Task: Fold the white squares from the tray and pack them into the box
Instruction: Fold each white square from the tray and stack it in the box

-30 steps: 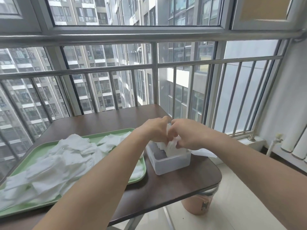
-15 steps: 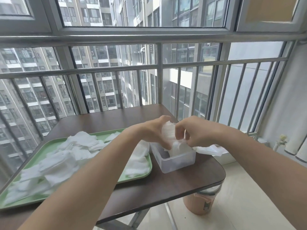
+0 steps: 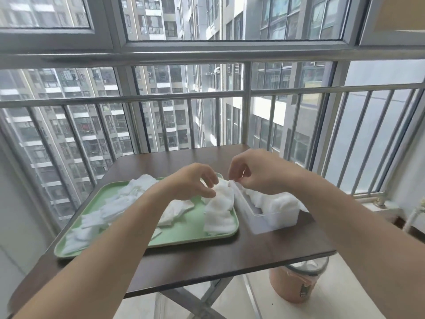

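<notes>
Head view: a white square (image 3: 222, 195) is held up over the right end of the tray (image 3: 184, 233), just left of the box (image 3: 271, 221).
I see the left hand (image 3: 195, 180) pinching the square's left edge, thumb below, fingers curled above. The right hand (image 3: 259, 173) is curled at its top corner; I cannot tell if it grips. The square hangs long axis downward between the hands. The box on the desk (image 3: 230, 256) lies nearer the right hand.

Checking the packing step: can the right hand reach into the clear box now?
Probably yes: the right hand hovers close above the clear box, whose top is open; only white squares lie inside.
</notes>
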Demonstrator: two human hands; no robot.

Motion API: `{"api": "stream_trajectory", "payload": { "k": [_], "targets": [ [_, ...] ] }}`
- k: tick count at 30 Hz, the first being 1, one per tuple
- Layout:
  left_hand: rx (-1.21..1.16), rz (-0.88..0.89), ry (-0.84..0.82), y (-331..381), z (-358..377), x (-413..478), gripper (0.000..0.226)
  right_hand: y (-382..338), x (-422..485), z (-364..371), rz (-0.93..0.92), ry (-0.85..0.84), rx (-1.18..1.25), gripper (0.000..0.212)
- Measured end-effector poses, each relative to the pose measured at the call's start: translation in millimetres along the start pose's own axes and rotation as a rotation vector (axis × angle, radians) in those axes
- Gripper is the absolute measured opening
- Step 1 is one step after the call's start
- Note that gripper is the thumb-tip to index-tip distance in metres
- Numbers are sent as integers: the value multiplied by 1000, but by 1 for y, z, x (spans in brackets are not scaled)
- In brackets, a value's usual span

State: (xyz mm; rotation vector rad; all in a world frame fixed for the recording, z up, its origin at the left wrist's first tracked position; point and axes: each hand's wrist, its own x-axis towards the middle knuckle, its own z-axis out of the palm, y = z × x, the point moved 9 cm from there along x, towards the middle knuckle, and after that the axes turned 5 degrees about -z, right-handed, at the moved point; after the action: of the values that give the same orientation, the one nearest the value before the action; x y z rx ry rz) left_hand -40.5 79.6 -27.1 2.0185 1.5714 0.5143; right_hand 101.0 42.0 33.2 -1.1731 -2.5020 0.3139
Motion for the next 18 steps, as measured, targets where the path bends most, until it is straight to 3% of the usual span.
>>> {"api": "stream_trajectory", "payload": {
  "k": [3,7,13,18],
  "targets": [
    [82,-32,-13,-20,10,-10,17,-7,14,16,26,-40,-2,26],
    [60,-81,127,-28,20,-11,11,-5,24,25,66,-31,45,23],
    [-27,-188,242,-36,34,-6,39,-3,24,23,90,67,135,21],
    [-98,-188,249,-39,32,-9,36,-3,23,25,88,110,158,21]
  ]
}}
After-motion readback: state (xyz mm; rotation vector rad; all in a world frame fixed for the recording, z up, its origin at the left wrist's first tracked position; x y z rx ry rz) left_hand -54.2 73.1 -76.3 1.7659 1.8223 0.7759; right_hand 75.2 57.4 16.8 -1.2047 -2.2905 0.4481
